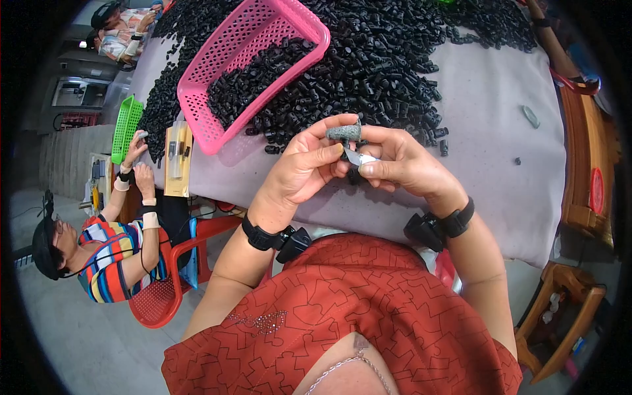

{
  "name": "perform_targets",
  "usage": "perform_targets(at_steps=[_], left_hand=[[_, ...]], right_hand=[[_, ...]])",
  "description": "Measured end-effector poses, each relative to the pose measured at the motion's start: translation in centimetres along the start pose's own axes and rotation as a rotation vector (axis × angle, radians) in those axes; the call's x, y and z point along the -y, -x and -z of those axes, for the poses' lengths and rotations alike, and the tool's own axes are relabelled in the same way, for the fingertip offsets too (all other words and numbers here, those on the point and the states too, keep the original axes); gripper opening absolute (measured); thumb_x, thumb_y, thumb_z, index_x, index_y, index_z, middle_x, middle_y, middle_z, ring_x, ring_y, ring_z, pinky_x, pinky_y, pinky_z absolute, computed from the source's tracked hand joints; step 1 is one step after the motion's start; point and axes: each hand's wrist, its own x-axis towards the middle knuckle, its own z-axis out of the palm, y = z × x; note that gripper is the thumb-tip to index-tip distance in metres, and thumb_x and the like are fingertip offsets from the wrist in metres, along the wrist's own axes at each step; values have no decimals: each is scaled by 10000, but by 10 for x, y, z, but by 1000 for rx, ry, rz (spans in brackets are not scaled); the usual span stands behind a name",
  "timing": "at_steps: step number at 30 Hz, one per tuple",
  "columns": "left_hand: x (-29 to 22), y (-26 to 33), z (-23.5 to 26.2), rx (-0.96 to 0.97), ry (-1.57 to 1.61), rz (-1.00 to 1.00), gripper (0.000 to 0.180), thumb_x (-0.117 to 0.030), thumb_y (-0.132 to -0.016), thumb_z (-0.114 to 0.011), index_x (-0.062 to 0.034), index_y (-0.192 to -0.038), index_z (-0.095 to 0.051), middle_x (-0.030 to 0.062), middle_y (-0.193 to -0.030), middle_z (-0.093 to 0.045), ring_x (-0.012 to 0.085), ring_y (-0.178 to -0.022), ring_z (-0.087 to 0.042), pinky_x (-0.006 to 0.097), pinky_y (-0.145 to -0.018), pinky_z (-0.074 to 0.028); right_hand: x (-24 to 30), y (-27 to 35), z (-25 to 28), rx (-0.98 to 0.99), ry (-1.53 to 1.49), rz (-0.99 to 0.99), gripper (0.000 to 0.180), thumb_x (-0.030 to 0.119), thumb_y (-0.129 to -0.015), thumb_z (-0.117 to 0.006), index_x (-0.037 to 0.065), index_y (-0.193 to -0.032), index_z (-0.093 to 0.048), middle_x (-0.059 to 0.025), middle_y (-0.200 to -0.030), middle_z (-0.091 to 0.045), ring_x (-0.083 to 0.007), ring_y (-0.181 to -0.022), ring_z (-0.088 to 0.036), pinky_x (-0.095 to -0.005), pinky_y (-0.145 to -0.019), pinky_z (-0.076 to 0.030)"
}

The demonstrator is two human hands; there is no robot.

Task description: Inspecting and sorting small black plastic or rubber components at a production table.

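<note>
I read this as the trimming step — my left hand [304,168] pinches a small grey-black part [344,132] between thumb and forefinger, held up just this side of the black pile [368,59]. My right hand [401,164] is closed on a small blade [359,158] whose tip sits just under the part, apparently touching it. The pink basket [197,99] lies on the pile's left side, half filled with the same pieces; the grey counter [487,131] shows bare to the pile's right. Next, I judge, a short controlled scrape is called for — blade angled away from the left thumb, part kept steady.
</note>
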Motion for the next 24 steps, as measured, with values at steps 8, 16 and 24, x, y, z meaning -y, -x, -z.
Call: perform_targets(at_steps=[8,16,24], left_hand=[[1,2,-2,-3,-17,17,532,-59,-897,-633,-30,-1386,-423,63,-1025,-633,105,-766,-639,217,-683,-545],[2,0,1,-2,-7,8,542,-70,-901,-632,-34,-1395,-412,62,-991,-626,106,-785,-637,218,-683,-543],[1,2,-3,2,-27,21,534,-60,-897,-631,-27,-1388,-423,61,-992,-631,110,-764,-634,225,-671,-542]], right_hand=[[-5,-3,5,-27,-6,-21,398,159,-895,-663,-4,-1237,-543,21,-784,-603,-12,-587,-475,-156,-457,-326],[-2,-1,2,49,11,5,492,164,-883,-671,10,-1310,-482,34,-770,-552,-15,-594,-459,-155,-468,-335],[-4,-1,5,13,12,-19,474,169,-902,-653,7,-1317,-494,23,-815,-600,-13,-612,-469,-154,-473,-342]])
